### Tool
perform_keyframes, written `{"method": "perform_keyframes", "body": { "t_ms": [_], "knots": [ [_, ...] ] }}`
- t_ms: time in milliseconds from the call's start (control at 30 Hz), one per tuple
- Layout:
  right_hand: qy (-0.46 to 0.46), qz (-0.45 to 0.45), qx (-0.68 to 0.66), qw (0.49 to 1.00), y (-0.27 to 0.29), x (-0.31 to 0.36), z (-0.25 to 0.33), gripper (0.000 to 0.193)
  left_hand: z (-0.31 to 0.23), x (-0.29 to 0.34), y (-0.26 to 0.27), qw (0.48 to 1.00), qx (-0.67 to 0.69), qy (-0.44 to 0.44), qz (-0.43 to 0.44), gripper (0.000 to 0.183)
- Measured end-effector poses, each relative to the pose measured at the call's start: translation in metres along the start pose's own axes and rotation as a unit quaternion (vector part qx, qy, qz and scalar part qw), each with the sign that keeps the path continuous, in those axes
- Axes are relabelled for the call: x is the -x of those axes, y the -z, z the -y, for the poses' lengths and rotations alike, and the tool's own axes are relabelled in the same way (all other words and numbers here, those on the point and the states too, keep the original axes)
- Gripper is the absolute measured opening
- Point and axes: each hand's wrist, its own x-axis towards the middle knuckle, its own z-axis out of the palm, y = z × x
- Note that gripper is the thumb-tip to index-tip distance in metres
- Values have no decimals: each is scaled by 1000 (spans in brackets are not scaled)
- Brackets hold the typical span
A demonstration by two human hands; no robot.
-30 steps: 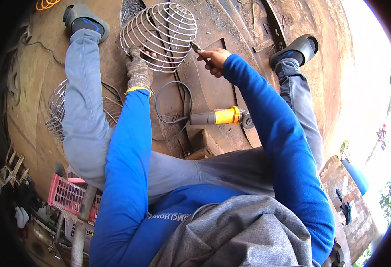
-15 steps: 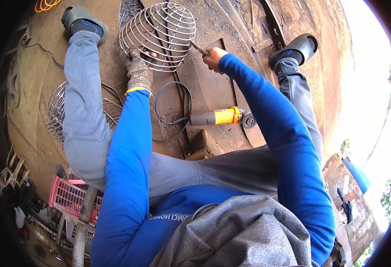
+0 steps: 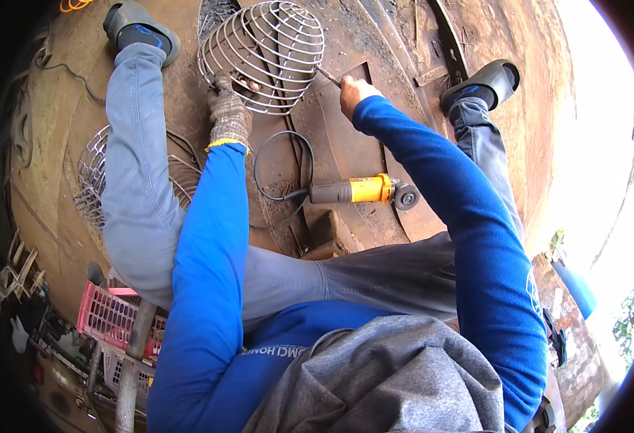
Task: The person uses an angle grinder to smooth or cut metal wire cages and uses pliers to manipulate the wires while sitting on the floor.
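A dome-shaped basket of bent metal wire (image 3: 263, 61) lies tilted on the ground between my feet. My left hand (image 3: 227, 108), in a grey knitted glove with a yellow cuff, is closed on the near left rim of the basket; some bare fingertips show through the wires. Closed around a slim dark metal tool (image 3: 329, 76) is my bare right hand (image 3: 359, 95). The tool's far end meets the right side of the wire basket. Its handle is hidden in my fist, so its exact kind does not show.
A yellow and black angle grinder (image 3: 364, 190) lies nearer me, its dark cable (image 3: 258, 164) looped beside it. A second wire basket (image 3: 92, 180) sits partly behind my left leg. Lower left stands a pink plastic crate (image 3: 107, 317) by a metal pipe (image 3: 135, 346). Rusty metal plates cover the ground.
My right hand has turned slightly and shifted a little to the right with the tool. My left hand keeps its grip on the basket; the whole view has shifted slightly.
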Motion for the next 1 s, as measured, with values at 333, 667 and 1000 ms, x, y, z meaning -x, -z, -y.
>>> {"method": "perform_keyframes", "body": {
  "t_ms": [333,667,1000],
  "knots": [
    [71,55,78,993,7,-29,-20,30,0,2,0,999,43,16,12,27],
    [-45,143,-370,917,-17,-22,-39,17,2,4,-4,1000,25,6,-5,32],
    [22,93,-168,981,-17,-31,-27,19,-2,2,-1,1000,6,8,-2,32]
  ]
}}
